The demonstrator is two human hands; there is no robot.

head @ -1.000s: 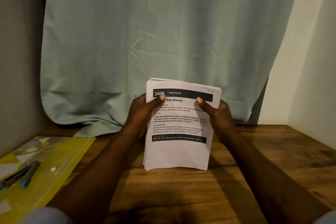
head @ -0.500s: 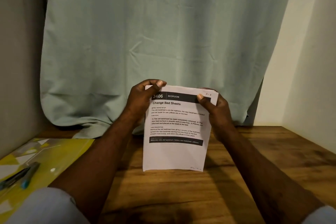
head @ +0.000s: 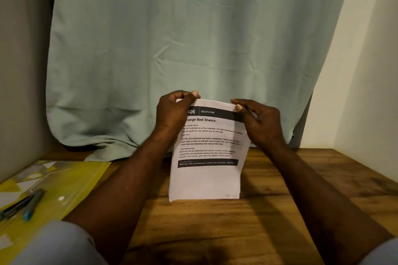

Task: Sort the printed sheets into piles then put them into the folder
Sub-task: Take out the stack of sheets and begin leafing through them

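Head view: your left hand (head: 174, 114) gripped the top left corner of the sheets (head: 206, 180), your right hand (head: 260, 125) pinched the top right. Below your grip, their bottom edge stood on the table (head: 280, 211); the folder (head: 64, 187) lay well to its left.

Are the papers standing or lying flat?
Standing: the papers rest bottom edge on the table; left hand and right hand hold the top.

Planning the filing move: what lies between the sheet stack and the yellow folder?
Head view: between stack and folder, only the left forearm over bare wooden table.
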